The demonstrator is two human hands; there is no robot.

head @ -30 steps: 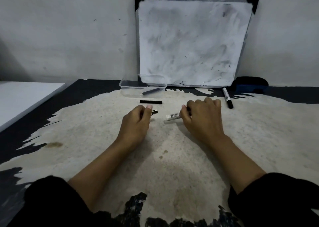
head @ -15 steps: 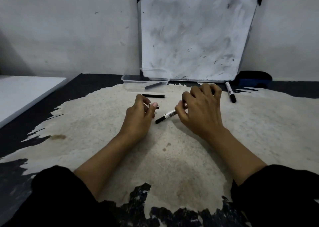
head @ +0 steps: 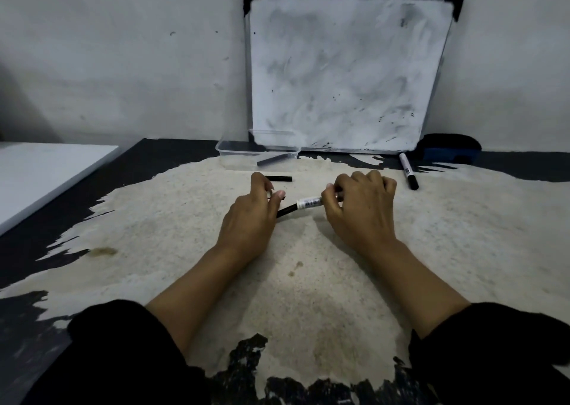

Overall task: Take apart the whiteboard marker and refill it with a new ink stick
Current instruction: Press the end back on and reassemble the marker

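My right hand [head: 361, 213] grips the white marker barrel [head: 310, 202] by its right part; the barcode label shows. A black ink stick [head: 287, 210] juts from the barrel's left end, slanting down to the fingers of my left hand [head: 249, 216]. My left thumb and forefinger are pinched together on a small end plug, which the fingers mostly hide. A second black ink stick [head: 279, 178] lies on the table just beyond my left hand.
A clear plastic tray [head: 228, 147] holding a grey stick [head: 271, 159] stands at the back. A smudged whiteboard [head: 339, 71] leans on the wall. Beside it lie a spare marker [head: 407, 170] and a blue eraser [head: 447, 151]. A white panel [head: 46, 173] lies far left.
A black ink stick now sticks out of the barrel's left end, where a second ago only the white end showed. Both hands have lifted and come closer together.
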